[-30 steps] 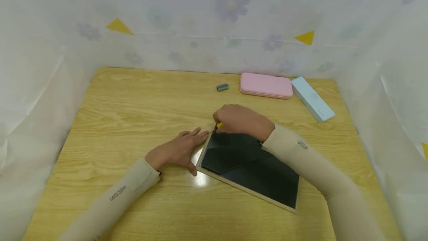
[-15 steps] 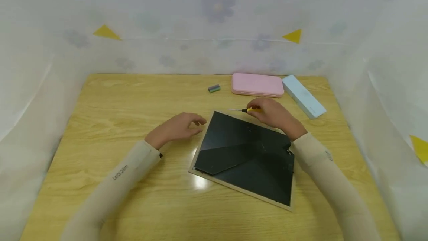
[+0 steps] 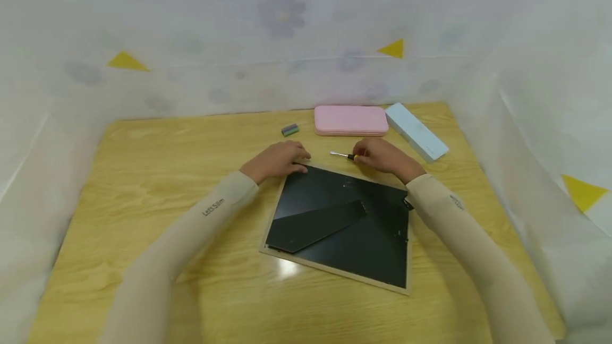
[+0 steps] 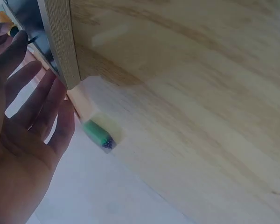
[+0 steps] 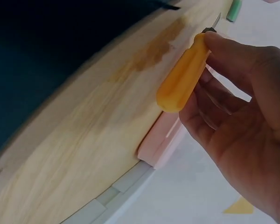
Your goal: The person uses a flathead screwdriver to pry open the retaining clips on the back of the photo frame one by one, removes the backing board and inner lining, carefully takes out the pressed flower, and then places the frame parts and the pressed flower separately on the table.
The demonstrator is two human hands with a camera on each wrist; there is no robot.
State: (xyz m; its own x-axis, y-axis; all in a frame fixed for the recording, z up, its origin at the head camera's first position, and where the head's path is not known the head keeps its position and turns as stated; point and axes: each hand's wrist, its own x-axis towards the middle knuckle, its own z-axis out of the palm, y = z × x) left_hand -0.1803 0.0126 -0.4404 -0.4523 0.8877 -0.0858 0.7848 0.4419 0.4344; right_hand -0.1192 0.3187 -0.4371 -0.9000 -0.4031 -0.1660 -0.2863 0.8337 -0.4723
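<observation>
A picture frame [image 3: 363, 254] lies back side up on the table, with a black backing, a pale wooden rim and a black stand leg [image 3: 315, 225] folded flat across it. At its far left corner is my left hand [image 3: 279, 160], thumb over the backing and fingers apart; the left wrist view has the fingers loosely extended beside the wooden rim [image 4: 60, 42]. Just beyond the far edge, my right hand [image 3: 384, 157] pinches a screwdriver [image 5: 183, 79] by its yellow handle, thumb near the black collar. The metal blade [image 3: 338, 153] points left.
Behind the hands lie a pink case [image 3: 351, 120], a light blue box [image 3: 416, 131] angled beside it, and a small green and grey piece [image 3: 289, 130]. White flowered sheeting [image 3: 215, 41] encloses the wooden table [image 3: 158, 174] at the back and sides.
My right hand has drawn the screwdriver from the frame's far left corner rightward, past the far edge. My left hand lifted off the left side and moved to that corner. The camera view shifted.
</observation>
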